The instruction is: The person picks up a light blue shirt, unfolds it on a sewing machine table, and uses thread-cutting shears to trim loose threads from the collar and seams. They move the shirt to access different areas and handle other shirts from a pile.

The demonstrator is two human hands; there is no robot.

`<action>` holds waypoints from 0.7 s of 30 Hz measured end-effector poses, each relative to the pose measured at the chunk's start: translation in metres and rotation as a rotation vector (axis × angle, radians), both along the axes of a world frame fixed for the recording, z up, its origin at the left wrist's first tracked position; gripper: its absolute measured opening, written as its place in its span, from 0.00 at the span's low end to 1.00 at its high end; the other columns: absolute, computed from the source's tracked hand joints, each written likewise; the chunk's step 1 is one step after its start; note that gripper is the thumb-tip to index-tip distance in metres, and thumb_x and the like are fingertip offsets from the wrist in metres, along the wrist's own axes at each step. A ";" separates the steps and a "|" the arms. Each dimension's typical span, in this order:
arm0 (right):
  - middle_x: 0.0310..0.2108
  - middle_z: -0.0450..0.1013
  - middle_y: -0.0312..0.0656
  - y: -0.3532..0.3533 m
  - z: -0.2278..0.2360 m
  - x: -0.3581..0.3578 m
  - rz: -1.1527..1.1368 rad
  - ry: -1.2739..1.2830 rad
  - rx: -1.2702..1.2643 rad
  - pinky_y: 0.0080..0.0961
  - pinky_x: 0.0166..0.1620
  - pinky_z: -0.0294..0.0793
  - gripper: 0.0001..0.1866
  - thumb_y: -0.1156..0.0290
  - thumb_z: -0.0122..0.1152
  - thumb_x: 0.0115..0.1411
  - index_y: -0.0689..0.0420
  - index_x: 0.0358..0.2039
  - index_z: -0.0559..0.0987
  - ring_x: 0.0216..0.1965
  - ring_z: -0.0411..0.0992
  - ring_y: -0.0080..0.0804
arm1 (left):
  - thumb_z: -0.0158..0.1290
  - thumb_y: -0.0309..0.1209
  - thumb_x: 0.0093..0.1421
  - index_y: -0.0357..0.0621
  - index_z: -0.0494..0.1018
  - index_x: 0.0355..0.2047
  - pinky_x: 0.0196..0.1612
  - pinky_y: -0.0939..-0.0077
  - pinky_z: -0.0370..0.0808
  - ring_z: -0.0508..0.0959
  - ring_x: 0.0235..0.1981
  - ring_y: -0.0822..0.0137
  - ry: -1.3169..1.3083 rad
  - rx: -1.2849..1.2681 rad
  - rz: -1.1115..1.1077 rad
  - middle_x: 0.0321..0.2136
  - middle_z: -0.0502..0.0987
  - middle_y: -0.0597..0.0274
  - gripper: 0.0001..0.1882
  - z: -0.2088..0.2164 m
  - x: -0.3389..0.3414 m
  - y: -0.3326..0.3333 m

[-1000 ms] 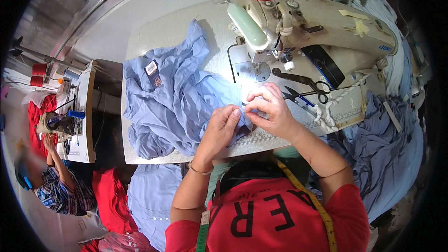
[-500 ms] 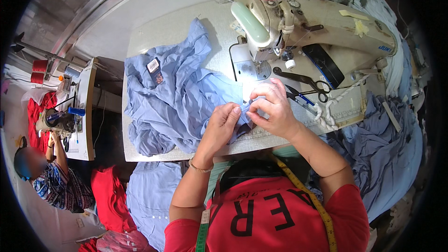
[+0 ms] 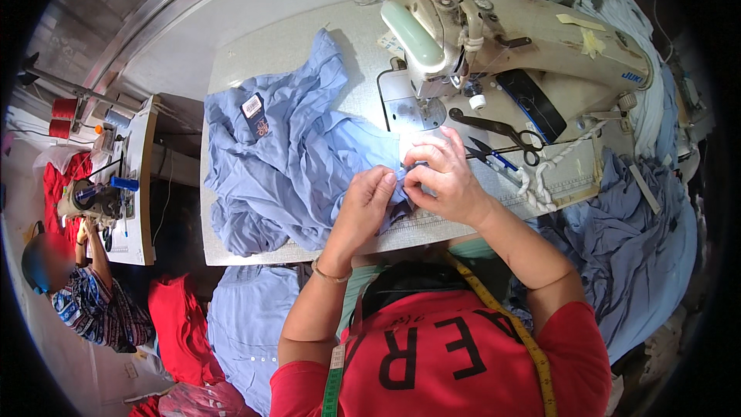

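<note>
A light blue garment (image 3: 297,147) lies crumpled over the left part of the sewing table, a dark tag (image 3: 255,116) showing on it. Its right edge reaches my hands. Between thumb and fingers my left hand (image 3: 369,199) pinches that edge. Close beside it, my right hand (image 3: 444,177) pinches the same edge, with its other fingers curled and raised. The small bit of cloth between my fingertips is mostly hidden. Just beyond my right hand stands the sewing machine (image 3: 432,54), its needle plate (image 3: 417,112) lit by a lamp.
Black scissors (image 3: 502,127), small snips (image 3: 494,156), a dark phone (image 3: 532,104) and a twisted white cord (image 3: 536,185) lie right of my right hand. Blue cloth (image 3: 617,239) is heaped at the right. A co-worker (image 3: 96,293) sits at another machine on the left.
My right hand has shifted slightly left, its thumb and fingers now closer to my left hand. The garment stays nearly the same.
</note>
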State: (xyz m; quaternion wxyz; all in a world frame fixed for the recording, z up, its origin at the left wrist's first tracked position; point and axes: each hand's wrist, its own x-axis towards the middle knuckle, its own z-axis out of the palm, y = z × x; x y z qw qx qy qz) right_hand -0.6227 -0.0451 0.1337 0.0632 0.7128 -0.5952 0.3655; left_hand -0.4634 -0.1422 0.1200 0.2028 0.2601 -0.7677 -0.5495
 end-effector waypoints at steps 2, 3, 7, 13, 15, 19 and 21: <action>0.41 0.68 0.31 0.002 0.005 -0.003 -0.024 -0.084 0.012 0.52 0.58 0.49 0.06 0.70 0.65 0.44 0.49 0.25 0.76 0.48 0.66 0.35 | 0.44 0.34 0.64 0.38 0.70 0.30 0.38 0.66 0.64 0.68 0.29 0.57 0.016 -0.064 -0.014 0.22 0.70 0.54 0.12 0.002 0.000 0.000; 0.41 0.69 0.31 0.003 0.007 -0.003 -0.036 -0.125 0.019 0.52 0.59 0.49 0.06 0.70 0.64 0.46 0.49 0.25 0.76 0.48 0.66 0.35 | 0.44 0.34 0.64 0.38 0.70 0.30 0.37 0.66 0.64 0.68 0.29 0.56 0.025 -0.096 -0.022 0.22 0.70 0.54 0.12 0.004 0.001 0.001; 0.41 0.68 0.32 0.002 0.009 -0.006 -0.033 -0.092 -0.009 0.51 0.58 0.48 0.07 0.71 0.66 0.43 0.49 0.24 0.76 0.49 0.65 0.35 | 0.45 0.34 0.64 0.38 0.71 0.30 0.39 0.66 0.65 0.68 0.30 0.56 0.037 -0.112 -0.012 0.23 0.70 0.54 0.12 0.007 0.000 0.003; 0.42 0.69 0.30 0.001 0.008 -0.005 -0.049 0.073 -0.041 0.53 0.58 0.49 0.05 0.67 0.64 0.46 0.48 0.25 0.77 0.50 0.65 0.32 | 0.45 0.33 0.63 0.38 0.71 0.32 0.42 0.67 0.65 0.69 0.32 0.55 0.032 -0.166 -0.015 0.24 0.71 0.54 0.11 0.006 0.000 0.003; 0.43 0.68 0.30 0.003 0.010 -0.004 -0.049 0.117 -0.035 0.55 0.58 0.49 0.04 0.66 0.62 0.49 0.48 0.27 0.76 0.50 0.65 0.31 | 0.45 0.33 0.63 0.38 0.71 0.32 0.42 0.67 0.65 0.69 0.32 0.55 0.026 -0.190 -0.026 0.24 0.72 0.54 0.11 0.006 0.001 0.003; 0.41 0.67 0.30 0.002 0.012 0.000 -0.069 0.269 -0.073 0.53 0.57 0.52 0.06 0.67 0.62 0.46 0.49 0.26 0.76 0.49 0.65 0.30 | 0.45 0.32 0.63 0.38 0.71 0.31 0.42 0.66 0.65 0.69 0.32 0.54 0.022 -0.230 -0.010 0.24 0.72 0.53 0.10 0.005 -0.001 0.004; 0.40 0.67 0.30 0.002 0.012 0.004 -0.084 0.334 -0.101 0.51 0.57 0.54 0.07 0.67 0.62 0.44 0.51 0.26 0.75 0.49 0.65 0.29 | 0.45 0.32 0.63 0.38 0.71 0.30 0.41 0.65 0.65 0.69 0.32 0.53 0.025 -0.237 -0.011 0.24 0.72 0.53 0.10 0.007 -0.002 0.005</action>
